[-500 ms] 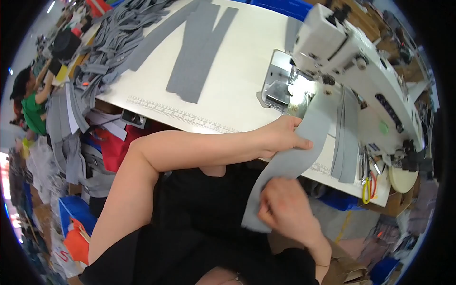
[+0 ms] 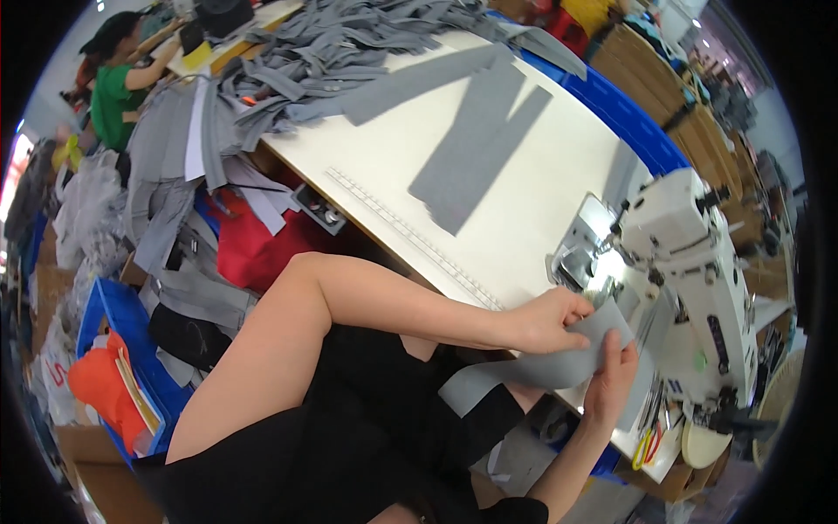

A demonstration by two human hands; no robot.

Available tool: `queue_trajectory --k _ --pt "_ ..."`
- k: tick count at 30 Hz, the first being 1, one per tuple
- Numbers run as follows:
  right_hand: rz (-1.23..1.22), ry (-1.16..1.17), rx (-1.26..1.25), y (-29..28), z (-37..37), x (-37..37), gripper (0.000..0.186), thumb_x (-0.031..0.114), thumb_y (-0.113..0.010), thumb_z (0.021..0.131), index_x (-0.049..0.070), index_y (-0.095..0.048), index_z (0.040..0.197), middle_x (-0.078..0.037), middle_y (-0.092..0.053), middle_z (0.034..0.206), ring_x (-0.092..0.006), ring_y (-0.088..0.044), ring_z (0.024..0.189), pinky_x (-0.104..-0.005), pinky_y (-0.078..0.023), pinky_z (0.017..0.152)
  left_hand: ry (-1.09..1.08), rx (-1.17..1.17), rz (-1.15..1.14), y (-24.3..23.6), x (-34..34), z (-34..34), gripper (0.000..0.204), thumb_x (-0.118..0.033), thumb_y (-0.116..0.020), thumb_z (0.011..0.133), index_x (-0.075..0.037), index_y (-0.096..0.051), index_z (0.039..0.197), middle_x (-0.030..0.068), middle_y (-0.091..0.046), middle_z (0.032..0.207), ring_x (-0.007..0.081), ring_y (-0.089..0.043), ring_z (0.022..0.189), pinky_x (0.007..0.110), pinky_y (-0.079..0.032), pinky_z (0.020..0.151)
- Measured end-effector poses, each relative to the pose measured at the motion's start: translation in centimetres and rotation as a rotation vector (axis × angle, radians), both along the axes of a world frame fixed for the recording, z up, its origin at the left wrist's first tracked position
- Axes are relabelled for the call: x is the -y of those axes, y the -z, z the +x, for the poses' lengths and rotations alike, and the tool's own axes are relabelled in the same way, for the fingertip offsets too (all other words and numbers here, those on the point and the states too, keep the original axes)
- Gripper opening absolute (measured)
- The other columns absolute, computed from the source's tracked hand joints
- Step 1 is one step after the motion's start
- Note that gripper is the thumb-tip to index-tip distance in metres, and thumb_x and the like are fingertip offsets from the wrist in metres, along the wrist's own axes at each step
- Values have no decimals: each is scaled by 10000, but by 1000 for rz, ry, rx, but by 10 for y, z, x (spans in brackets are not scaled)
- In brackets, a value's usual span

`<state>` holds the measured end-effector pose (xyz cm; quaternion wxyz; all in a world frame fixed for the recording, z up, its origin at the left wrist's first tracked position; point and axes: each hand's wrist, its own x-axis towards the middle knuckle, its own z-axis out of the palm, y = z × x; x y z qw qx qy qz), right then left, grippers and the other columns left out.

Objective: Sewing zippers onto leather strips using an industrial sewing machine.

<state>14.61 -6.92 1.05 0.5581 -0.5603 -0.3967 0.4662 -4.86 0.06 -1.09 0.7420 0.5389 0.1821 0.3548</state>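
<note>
Just in front of the white sewing machine (image 2: pixel 672 218), both of my hands are on one grey fabric strip (image 2: pixel 532 371). My left hand (image 2: pixel 546 321) is closed on its left edge, thumb on top and fingers near the needle area. On the right edge, my right hand (image 2: pixel 611 375) pinches the strip, with its thumb showing and part of the fingers behind the cloth. The strip's near end hangs over the table edge onto my lap. More grey strips (image 2: pixel 471 144) lie flat on the white table (image 2: pixel 375 166).
A large heap of grey strips (image 2: pixel 349 52) covers the table's far left. Yellow- and red-handled scissors (image 2: pixel 648 445) lie at the right table edge. A blue bin (image 2: pixel 105 332) with orange cloth stands at left. A person in green (image 2: pixel 113 96) works at far left.
My right hand has moved up from the strip's lower part to its upper part, beside my left hand. The view has swung, so the table and machine sit lower and farther right.
</note>
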Motion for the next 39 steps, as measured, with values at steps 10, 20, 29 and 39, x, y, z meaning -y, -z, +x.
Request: queue_trajectory --k 10,20,29,39 --pt "131 17 439 22 -7 -6 161 162 -712 1007 8 -669 1033 20 -633 880 -47 -535 788 -207 -439 703 -1342 -720 637 -5 -238 -233 122 -161 -672 910 -93 -767 944 130 -754 922 290 -716 919 432 -551 827" --pt "40 7 402 20 -10 -12 171 161 -725 1002 9 -678 1064 22 -645 902 -44 -542 813 -202 -438 726 -1629 -934 870 -6 -274 -415 268 -355 -787 865 -90 -802 901 99 -753 847 274 -724 790 382 -559 776" --pt "71 -16 412 11 -16 -3 156 149 -727 995 9 -672 1036 -24 -661 1001 -82 -581 910 -228 -452 825 -1105 -408 938 -130 -169 -242 93 -82 -646 1017 -37 -715 1060 18 -700 843 107 -664 768 262 -532 692" --pt "142 -139 -156 -8 -85 8 165 126 -729 983 3 -681 1083 -54 -663 1184 -134 -620 1050 -317 -471 976 377 -298 131 -65 -58 -93 170 -92 -691 980 51 -679 1072 60 -731 794 76 -653 613 223 -522 562"
